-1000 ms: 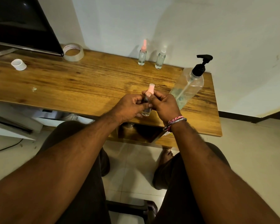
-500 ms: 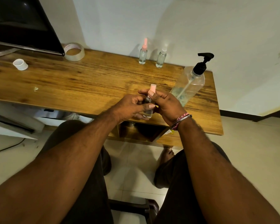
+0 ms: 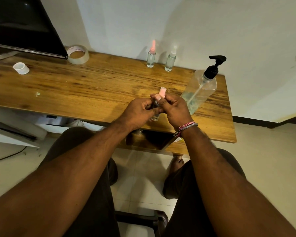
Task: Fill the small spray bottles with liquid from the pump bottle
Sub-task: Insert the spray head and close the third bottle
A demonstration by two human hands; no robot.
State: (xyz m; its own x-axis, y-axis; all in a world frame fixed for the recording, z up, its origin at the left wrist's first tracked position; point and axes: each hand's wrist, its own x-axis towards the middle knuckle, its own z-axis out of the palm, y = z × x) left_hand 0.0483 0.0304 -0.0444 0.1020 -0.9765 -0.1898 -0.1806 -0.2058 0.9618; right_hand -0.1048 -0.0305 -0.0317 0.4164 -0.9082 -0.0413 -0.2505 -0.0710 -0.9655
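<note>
Hiding: the body of the held spray bottle [image 3: 155,115] sits mostly behind both hands; only its clear base below and its pink cap [image 3: 162,92] above show. How much liquid it holds cannot be made out.
Cut off: the dark screen [image 3: 24,26] far left of the fingers runs out of view.
Left hand [image 3: 139,111]: fingers [image 3: 144,104] curled round the bottle's body, gripping it.
Right hand [image 3: 175,109]: fingers [image 3: 158,97] pinch the bottle's neck just under the cap.
Held bottle: over the near edge of the bench [image 3: 85,86], tilted slightly.
Beyond the fingers: two small spray bottles stand by the wall, pink-topped [image 3: 151,56] and white-topped [image 3: 170,59].
Right of the fingers: pump bottle [image 3: 201,89], near the right hand.
Far left: tape roll [image 3: 78,54], white cap [image 3: 21,68].
</note>
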